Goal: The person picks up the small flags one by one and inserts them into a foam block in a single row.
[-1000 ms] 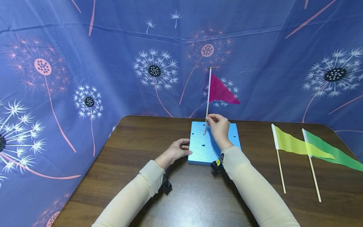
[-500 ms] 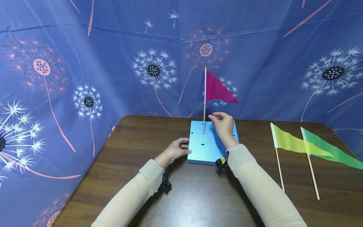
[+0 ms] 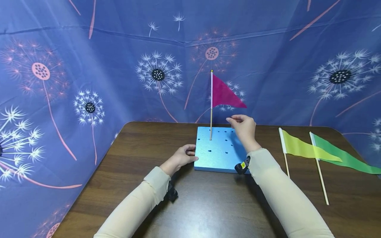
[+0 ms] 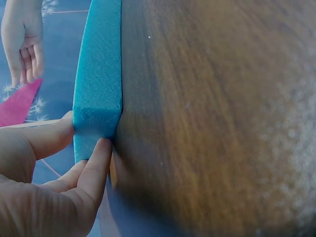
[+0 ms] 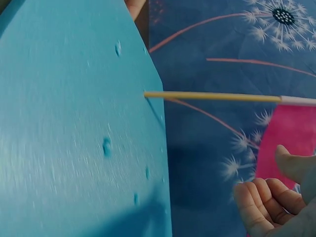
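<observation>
A pink triangular flag stands nearly upright on its thin stick, the lower end set in a hole of a blue foam board. My left hand rests its fingertips against the board's left side, the fingers mostly straight. Above the board's far right part hovers my right hand, apart from the flagstick and holding nothing. In the right wrist view its thumb is separate from the loosely bent fingers. The right forearm hides part of the board's right side.
A yellow flag and a green flag lie on the brown wooden table at the right, the yellow cloth overlapping the green. Several small holes dot the board. A blue dandelion-print cloth hangs behind the table.
My right hand has let go of the flagstick and moved right, away from it. The pink flag has gone from slightly tilted to nearly upright. My left hand has stayed at the board.
</observation>
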